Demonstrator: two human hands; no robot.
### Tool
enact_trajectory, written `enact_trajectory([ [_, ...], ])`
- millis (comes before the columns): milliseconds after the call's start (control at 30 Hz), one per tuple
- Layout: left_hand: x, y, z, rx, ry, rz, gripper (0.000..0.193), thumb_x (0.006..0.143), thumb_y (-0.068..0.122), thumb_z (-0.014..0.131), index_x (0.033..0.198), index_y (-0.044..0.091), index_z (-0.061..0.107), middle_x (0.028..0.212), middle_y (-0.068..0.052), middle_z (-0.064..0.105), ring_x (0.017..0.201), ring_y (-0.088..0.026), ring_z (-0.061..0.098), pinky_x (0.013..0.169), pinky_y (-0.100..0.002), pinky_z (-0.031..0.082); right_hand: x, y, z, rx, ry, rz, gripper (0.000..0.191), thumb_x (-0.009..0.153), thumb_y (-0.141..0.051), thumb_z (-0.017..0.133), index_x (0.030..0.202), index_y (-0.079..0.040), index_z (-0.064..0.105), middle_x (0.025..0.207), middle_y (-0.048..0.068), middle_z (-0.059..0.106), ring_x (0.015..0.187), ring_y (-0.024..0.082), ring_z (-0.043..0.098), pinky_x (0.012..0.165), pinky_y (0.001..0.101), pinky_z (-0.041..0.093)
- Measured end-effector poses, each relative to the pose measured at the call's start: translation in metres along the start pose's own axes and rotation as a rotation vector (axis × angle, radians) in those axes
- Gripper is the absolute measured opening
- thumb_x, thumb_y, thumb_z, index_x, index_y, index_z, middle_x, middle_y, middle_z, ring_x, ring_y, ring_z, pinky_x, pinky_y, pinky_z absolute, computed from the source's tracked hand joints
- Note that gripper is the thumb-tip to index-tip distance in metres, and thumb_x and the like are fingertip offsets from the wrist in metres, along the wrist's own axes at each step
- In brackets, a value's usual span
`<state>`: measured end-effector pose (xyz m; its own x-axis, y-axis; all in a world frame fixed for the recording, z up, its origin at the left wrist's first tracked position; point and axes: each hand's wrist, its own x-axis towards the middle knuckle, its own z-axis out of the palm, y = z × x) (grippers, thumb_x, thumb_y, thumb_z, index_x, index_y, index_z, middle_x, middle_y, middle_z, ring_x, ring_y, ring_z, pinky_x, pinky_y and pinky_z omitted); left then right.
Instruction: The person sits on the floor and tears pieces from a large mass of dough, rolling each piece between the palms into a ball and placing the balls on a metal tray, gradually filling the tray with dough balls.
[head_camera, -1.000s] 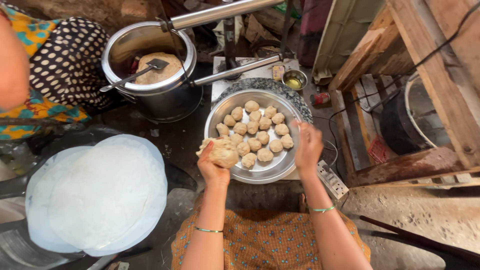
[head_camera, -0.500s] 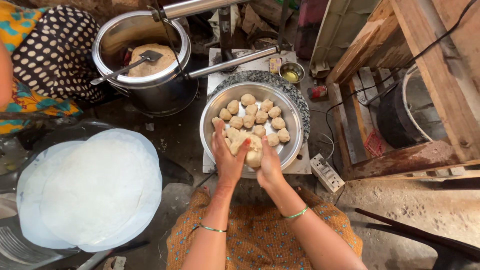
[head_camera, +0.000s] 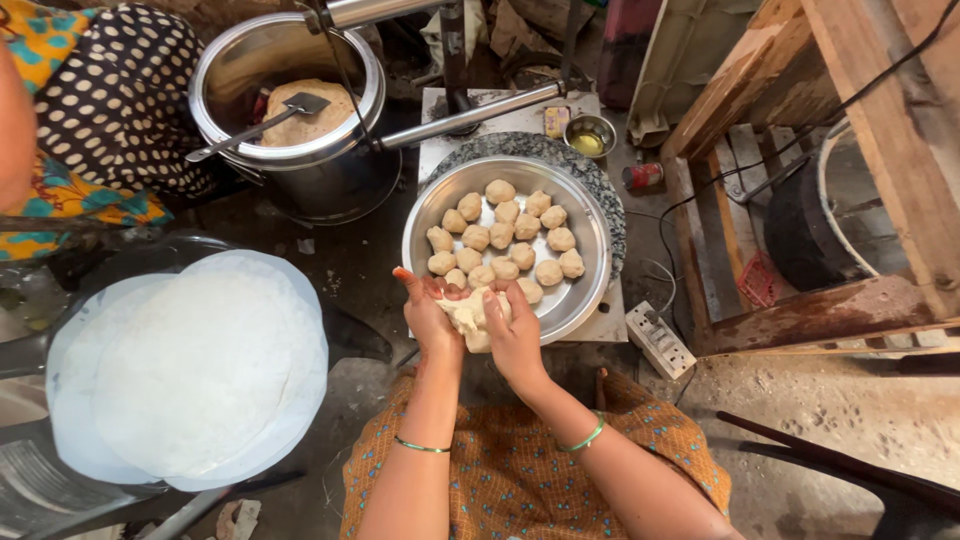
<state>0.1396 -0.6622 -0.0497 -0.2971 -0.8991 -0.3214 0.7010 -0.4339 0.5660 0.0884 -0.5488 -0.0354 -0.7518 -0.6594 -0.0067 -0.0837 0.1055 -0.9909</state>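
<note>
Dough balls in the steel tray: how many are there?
15 dough balls show, clustered mid-tray, from the far one to the near ones by the hands. The left hand and right hand may hide more.

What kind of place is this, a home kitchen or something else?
Probably a small flatbread-making workshop or street kitchen, not a home kitchen. Both hands, left hand and right hand, press a dough lump over a steel tray of dough balls, beside a big pot and stacked thin flatbreads.
</note>
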Motion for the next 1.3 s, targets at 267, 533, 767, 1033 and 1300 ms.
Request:
enact_trajectory([
  [267,-0.031,0.021,0.027,0.261,-0.666,0.131,0.082,0.099,0.060,0.059,0.163,0.017,0.030,0.146,-0.013,0.055,0.136,-0.023,0.051,0.118,-0.034,0.038,0.045,0.006,-0.022,0.612,0.048,0.398,0.035,0.103,-0.031,0.049,0.123,-0.006,0.062,0.111,0.009,0.072,0.094,0.018,0.071,0.077,0.0347,0.059],
  [533,-0.062,0.041,0.059,1.311,-0.792,0.598,0.114,0.058,-0.013,0.067,0.160,0.012,0.023,0.167,-0.020,0.023,0.151,-0.038,0.026,0.120,-0.045,0.033,0.058,0.000,-0.057,0.519,-0.060,0.468,0.034,0.102,-0.033,0.054,0.122,-0.007,0.064,0.111,0.005,0.071,0.095,0.014,0.068,0.075,0.0324,0.055],
  [767,-0.058,0.019,0.048,1.601,-0.570,0.375,0.093,0.073,-0.014,0.065,0.157,0.003,0.031,0.125,-0.024,0.061,0.118,-0.042,0.056,0.096,-0.046,0.048,0.038,-0.012,-0.042,0.030,0.060,-0.047,0.020,0.101,-0.022,0.066,0.103,-0.003,0.066,0.088,0.000,0.062,0.084,0.005,0.050,0.076,0.0240,0.045],
  [1033,-0.050,-0.004,0.022,1.576,-0.430,0.623,0.033,0.075,-0.008,0.062,0.105,-0.002,0.071,0.100,-0.024,0.071,0.104,-0.041,0.064,0.087,-0.046,0.052,0.031,-0.032,-0.046,-0.119,0.097,-0.181,0.018,0.097,-0.019,0.069,0.102,-0.002,0.065,0.084,0.000,0.063,0.081,0.005,0.050,0.073,0.0245,0.047],
  [1300,-0.052,0.000,0.024,1.895,-0.501,0.539,0.004,0.084,0.008,0.069,0.086,0.007,0.072,0.084,-0.018,0.072,0.089,-0.038,0.068,0.075,-0.048,0.054,0.042,-0.024,-0.056,0.097,0.027,0.000,0.017,0.098,-0.018,0.068,0.099,-0.001,0.070,0.089,-0.003,0.067,0.082,0.004,0.056,0.073,0.0220,0.048],
])
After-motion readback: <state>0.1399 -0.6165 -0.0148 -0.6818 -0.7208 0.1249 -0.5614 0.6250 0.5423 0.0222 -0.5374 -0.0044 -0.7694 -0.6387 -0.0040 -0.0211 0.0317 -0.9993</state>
